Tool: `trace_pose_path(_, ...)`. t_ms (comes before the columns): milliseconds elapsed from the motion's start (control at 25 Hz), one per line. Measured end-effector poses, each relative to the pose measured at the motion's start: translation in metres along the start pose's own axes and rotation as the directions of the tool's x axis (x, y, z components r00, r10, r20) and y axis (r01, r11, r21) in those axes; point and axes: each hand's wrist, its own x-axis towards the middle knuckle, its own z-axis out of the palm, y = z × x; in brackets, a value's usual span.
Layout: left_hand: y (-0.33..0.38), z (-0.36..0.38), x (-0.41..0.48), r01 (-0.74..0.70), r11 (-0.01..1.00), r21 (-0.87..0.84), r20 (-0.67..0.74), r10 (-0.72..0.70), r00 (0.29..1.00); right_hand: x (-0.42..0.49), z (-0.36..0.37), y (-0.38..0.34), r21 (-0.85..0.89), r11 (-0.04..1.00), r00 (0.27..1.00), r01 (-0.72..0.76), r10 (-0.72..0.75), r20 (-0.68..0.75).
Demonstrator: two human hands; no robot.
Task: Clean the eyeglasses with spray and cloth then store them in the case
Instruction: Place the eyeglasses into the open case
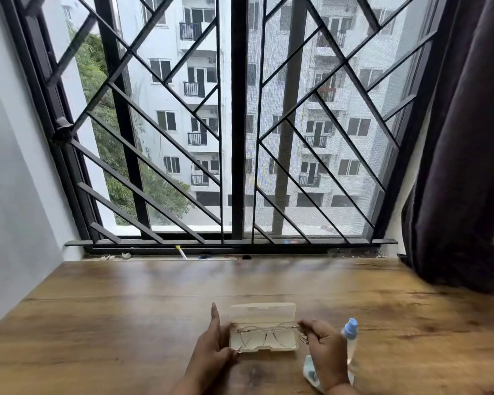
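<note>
- My left hand [211,343]: fingers straight, set against the case's left side.
- Case [264,310]: open on the worktop [126,309], eyeglasses [268,334] lying in its tray.
- My right hand [322,344]: pinching the eyeglasses' right end.
- Spray bottle [350,333]: just right of that hand.
- Cloth [311,374]: mostly hidden under my right wrist.

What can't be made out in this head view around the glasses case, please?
All in the head view:
cloth: mostly hidden under the right hand and wrist, so its shape is unclear.
eyeglasses: clear frame over the pale case; whether they rest inside or hover cannot be told.
spray bottle: body blurred, label and fill level unreadable.
small items by the window track: too small to identify.
</note>
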Motion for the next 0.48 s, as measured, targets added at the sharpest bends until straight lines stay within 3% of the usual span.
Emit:
trace_pose_path(200,0.005,0.000,-0.003,0.003,0.997,0.082,-0.028,0.000,1.000,-0.001,0.005,0.004,0.008,0.999,0.999,-0.048,0.048,-0.005)
trace_pose_path(480,0.015,-0.001,-0.010,-0.022,0.997,0.069,-0.003,0.022,1.000,0.000,0.012,0.000,0.006,0.989,0.989,-0.151,0.151,0.010)
